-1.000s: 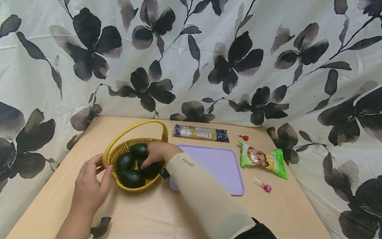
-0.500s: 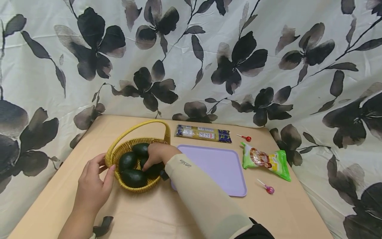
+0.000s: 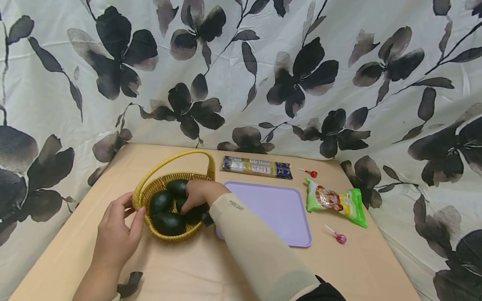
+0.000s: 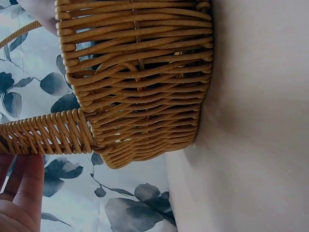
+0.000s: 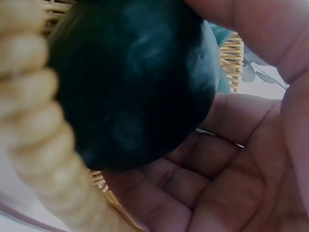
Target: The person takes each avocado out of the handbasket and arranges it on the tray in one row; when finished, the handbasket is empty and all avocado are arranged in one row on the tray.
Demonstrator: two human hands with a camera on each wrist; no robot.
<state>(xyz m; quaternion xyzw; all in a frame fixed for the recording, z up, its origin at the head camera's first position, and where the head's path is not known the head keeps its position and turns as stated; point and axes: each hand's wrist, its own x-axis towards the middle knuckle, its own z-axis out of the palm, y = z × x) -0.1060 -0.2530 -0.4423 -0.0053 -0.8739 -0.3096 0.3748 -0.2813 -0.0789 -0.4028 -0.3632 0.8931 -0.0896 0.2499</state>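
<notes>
A yellow wicker basket (image 3: pixel 173 238) with a tall handle stands on the left part of the table. Several glossy dark green avocados (image 3: pixel 161 202) lie in it. My left hand (image 3: pixel 118 232) holds the base of the basket's handle (image 4: pixel 48 133) at the left rim, thumb on the near side. My right hand (image 3: pixel 201 194) reaches into the basket and grips the avocado (image 5: pixel 130 87) at its right side, fingers curled under it and thumb over it in the right wrist view. In the head view this hand covers part of that avocado.
Right of the basket lies a lilac tray (image 3: pixel 275 209), partly under the right sleeve (image 3: pixel 260 246). Behind it is a long pack of noodles (image 3: pixel 257 167). Further right are a red lollipop (image 3: pixel 312 173), a green snack bag (image 3: pixel 337 202) and a pink lollipop (image 3: pixel 340 238).
The head view has shifted slightly, so everything sits a little further right in it. Both hands keep their places at the basket.
</notes>
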